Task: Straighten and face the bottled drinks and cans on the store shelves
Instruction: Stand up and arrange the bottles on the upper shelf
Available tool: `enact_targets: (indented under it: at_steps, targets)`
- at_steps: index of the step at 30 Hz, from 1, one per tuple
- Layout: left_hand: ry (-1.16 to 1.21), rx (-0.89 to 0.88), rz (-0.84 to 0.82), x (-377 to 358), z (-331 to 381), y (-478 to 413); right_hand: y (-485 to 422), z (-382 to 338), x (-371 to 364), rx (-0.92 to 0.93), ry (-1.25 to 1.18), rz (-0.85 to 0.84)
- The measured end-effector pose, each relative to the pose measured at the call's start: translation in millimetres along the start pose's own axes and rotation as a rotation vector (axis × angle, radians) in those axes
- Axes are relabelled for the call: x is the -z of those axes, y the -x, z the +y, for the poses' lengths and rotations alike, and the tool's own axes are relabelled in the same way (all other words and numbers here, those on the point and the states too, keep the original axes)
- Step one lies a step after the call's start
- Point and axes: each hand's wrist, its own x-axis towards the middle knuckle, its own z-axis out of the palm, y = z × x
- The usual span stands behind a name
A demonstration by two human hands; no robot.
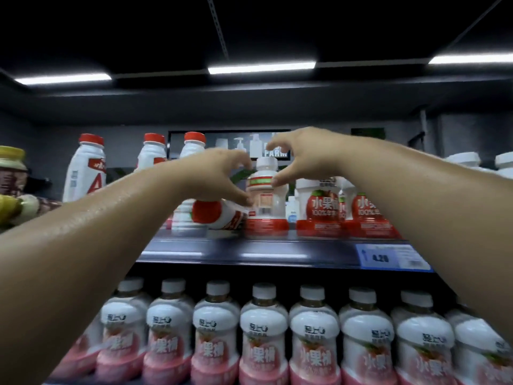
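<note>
Both hands are up at frame centre, either side of one bottle that stands upright at the front edge of the upper shelf, back label out.

Left hand: half open. Thumb tip rests against the bottle's lower left side. Fingers arch above, beside the cap; contact is unclear.

Right hand: wide arch. Thumb tip is on the bottle's right shoulder. Fingers hook above the cap, apart from it.

Neither hand is closed round the bottle.

Tipped bottle lies on its side just left, red end toward the camera, under the left hand. Too blurred to tell whether it touches the upright one.

Fruit-label bottles stand just right, faces out. Tall red-capped bottles are at upper left. Price tag sits on the shelf rail, right. Along the bottom of the frame is a row of white-capped bottles, labels forward.
</note>
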Motion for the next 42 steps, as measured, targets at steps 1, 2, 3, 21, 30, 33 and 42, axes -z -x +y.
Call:
enact_targets:
  at_steps: [1,2,3,21,30,33,42]
  targets:
    - [0.005,-0.004,-0.032,-1,-5,5,-4,-6,-4,0.002,0.014,-0.003]
    - [0.015,-0.016,-0.053,-1,-11,10,-8,-14,-8,0.002,0.023,-0.006]
    - [0.024,-0.029,-0.066,0,-15,14,-11,-20,-12,-0.002,0.034,-0.007]
    - [0.292,-0.068,0.401,27,-25,-16,-12,-24,-10,-0.138,-0.111,0.021]
    - [0.164,0.025,0.536,11,-11,-50,-19,-19,-10,-0.132,-0.149,-0.027]
    - [0.102,0.054,0.512,10,-12,-55,-18,-15,-9,-0.109,-0.179,-0.057]
    - [-0.059,-0.066,0.425,-29,-19,-20,-21,-22,-19,-0.175,0.05,-0.038]
